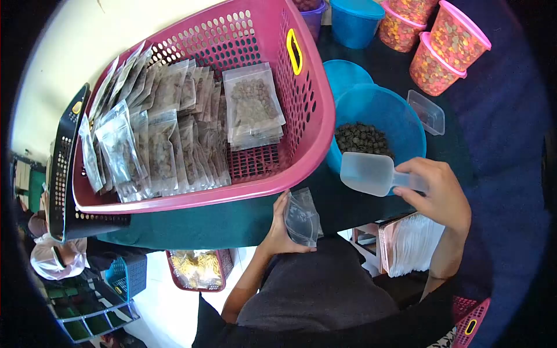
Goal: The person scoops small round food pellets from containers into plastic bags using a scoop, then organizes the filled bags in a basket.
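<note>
My right hand [438, 188] is closed round the handle of a translucent plastic scoop [366, 174], which looks empty. The scoop hangs over the near rim of a blue tub [400, 116] with dark, small round pieces [362, 139] at its bottom. Lower and to the left, my left hand [284, 229] grips a clear zip bag [302, 217] in front of my body. That bag seems to have nothing inside. Close above my left hand is the near rim of a pink basket [272, 182], where many filled clear bags [162, 139] stand in rows.
A stack of filled bags [253, 104] lies at the basket's right. Pink-lidded tubs of colourful pieces [435, 64], a blue lidded tub [354, 23] and a clear tray [426, 112] stand beyond. A black basket [61, 174] leans left; another person [58, 255] is lower left.
</note>
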